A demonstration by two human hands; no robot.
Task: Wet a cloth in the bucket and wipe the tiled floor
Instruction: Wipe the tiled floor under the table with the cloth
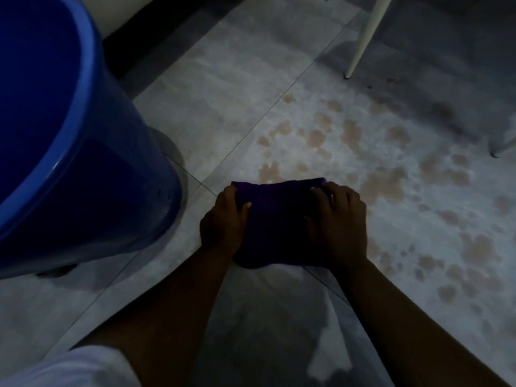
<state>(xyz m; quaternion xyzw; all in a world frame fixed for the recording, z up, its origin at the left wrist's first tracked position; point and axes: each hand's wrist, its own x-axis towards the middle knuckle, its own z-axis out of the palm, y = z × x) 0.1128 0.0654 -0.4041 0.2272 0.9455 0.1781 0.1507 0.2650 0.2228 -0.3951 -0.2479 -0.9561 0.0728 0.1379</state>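
Observation:
A folded dark purple cloth [276, 219] lies flat on the grey tiled floor [223, 93] in the middle of the view. My left hand [223, 222] presses on its left edge, thumb on top. My right hand [339, 224] presses on its right side, fingers spread over the cloth. A big blue bucket [69, 141] stands at the left, close to my left hand; its inside is too dark to see. Brownish stains [349, 135] spot the floor just beyond and to the right of the cloth.
A white chair leg [363, 43] stands at the upper right and another leg tip [499, 152] at the right edge. A dark skirting and wall base [156, 37] run behind the bucket. A wet streak [265, 317] lies between my forearms.

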